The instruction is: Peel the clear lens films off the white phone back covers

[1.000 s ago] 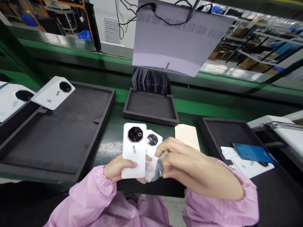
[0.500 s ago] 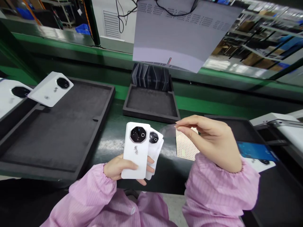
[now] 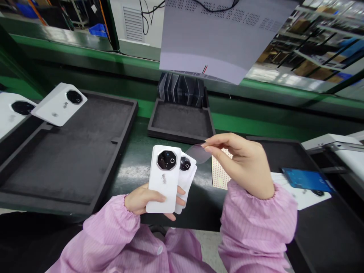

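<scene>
My left hand (image 3: 141, 199) is closed around a small fan of white phone-shaped panels. The front panel (image 3: 161, 187) faces me, with a dark octagonal camera area at its top and dark lettering below. Behind it, to the right, another white panel (image 3: 187, 178) shows part of its camera area. A thin clear film (image 3: 196, 154) hangs from the pinched thumb and fingers of my right hand (image 3: 241, 163). The film lies just above and right of the rear panel's top corner; I cannot tell whether they touch.
A cream sheet with rows of red dots (image 3: 218, 176) lies partly under my right hand. Large black tray (image 3: 85, 151) at left bears white panels (image 3: 61, 108) on its edge. A small tray (image 3: 182, 119) holds dark upright sheets (image 3: 180, 89). A blue-screened phone (image 3: 307, 180) lies right.
My right hand has moved left and slightly up, bringing the clear film closer to the fanned panels. My left hand keeps its hold, nearly still.
</scene>
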Tool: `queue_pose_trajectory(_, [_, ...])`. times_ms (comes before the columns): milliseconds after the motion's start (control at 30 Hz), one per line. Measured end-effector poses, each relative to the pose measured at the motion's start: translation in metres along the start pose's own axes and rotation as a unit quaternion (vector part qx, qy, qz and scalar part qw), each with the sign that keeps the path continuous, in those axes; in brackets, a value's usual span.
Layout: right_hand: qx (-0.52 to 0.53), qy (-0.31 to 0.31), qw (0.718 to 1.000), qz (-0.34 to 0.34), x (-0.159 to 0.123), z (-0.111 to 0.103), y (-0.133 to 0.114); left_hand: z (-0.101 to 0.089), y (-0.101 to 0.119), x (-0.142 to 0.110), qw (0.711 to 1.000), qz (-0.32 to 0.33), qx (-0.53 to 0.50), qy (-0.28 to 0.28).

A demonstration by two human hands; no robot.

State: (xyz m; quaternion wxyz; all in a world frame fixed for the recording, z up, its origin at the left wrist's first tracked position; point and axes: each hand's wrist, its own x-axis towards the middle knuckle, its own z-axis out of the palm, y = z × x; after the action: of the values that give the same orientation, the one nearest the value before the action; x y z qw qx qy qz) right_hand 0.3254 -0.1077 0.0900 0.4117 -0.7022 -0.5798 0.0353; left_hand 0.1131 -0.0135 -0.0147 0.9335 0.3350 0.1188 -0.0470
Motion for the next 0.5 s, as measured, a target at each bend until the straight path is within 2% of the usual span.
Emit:
queue_pose_trajectory(300, [0.061,-0.103,0.992,-0.046,0.007,0.031,-0.004,0.001,0.0,-0.001,1.0,-0.007,-0.001,0.023])
queue_pose_trajectory(500, [0.089,-0.126,0.985,-0.084,0.007,0.045,-0.007,0.002,-0.001,0.0,1.0,-0.004,0.0,0.014])
